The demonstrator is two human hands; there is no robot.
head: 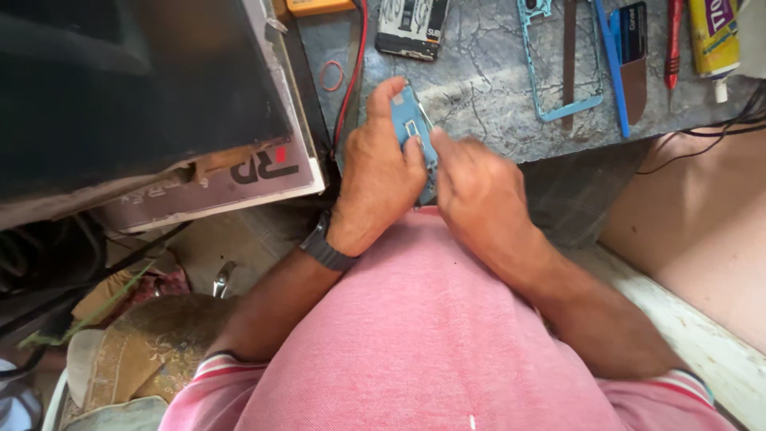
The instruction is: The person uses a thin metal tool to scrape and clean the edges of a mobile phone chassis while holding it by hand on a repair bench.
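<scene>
My left hand point(379, 172) grips a blue phone point(412, 126) by its edge, held upright near the front edge of the grey marbled worktop point(487, 88). A dark watch band sits on that wrist. My right hand point(475, 187) is blurred and presses its fingers against the phone's right side, low down. The lower part of the phone is hidden between both hands. My pink shirt fills the bottom of the view.
On the worktop lie a light blue phone frame point(558, 108), a blue strip tool point(610, 68), a red tool point(674, 40), a yellow glue tube point(712, 40), a dark phone part point(411, 28) and a rubber band point(332, 76). A black box point(136, 88) stands left. Red wire point(351, 88) runs down.
</scene>
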